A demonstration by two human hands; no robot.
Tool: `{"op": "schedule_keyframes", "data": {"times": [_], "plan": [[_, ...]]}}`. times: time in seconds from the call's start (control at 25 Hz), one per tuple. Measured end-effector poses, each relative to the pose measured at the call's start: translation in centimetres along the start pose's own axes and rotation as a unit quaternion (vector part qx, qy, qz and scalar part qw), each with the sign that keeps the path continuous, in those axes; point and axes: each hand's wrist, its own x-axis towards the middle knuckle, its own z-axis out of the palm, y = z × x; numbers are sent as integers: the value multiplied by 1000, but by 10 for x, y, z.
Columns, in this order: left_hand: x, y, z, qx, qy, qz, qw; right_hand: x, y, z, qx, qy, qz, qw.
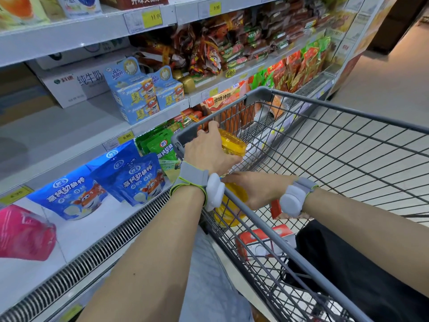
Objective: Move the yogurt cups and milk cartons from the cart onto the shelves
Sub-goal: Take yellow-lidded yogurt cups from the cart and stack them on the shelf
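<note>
Two yellow translucent plastic yogurt cups gripped, one under each hand's curled fingers; lift left hand clear of grey wire cart rim before shelving, right hand after.

Two hands are present: left hand and right hand. Two yellow yogurt cups are visible, one per hand. Two red-and-white milk cartons are visible. Two blue pouches lie on the lower shelf. One cart.

The right hand's fingers are hidden behind a yellow cup and the left wrist.
</note>
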Motion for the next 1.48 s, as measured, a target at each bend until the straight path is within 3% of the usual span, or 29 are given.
{"op": "schedule_keyframes", "data": {"times": [0.16, 0.52, 0.6, 0.68, 0.76, 0.96, 1.16, 1.48], "plan": [[-2, 1, -2, -24, -1, -6, 1000, -4, -7, 5, -81, 11, -16, 996], [-9, -1, -9, -133, 37, 11, 990, -13, -9, -39, -108, 21, 29, 994], [-11, -3, -12, -231, 49, 1, 972, -20, -12, -61, -108, 14, 49, 993], [-12, -7, -23, -379, 49, -41, 923, -30, -17, -78, -97, 19, 69, 993], [-12, -12, -42, -455, 40, -72, 887, -43, -21, -99, -93, 44, 89, 991], [-29, -43, -92, -491, 108, -70, 862, -66, -56, -161, -118, 156, 116, 974], [-57, -106, -126, -489, 188, -93, 846, -36, -120, -191, -47, 280, 55, 957], [-114, -225, -155, -463, 314, -159, 813, 92, -221, -166, 144, 238, -26, 960]]}}
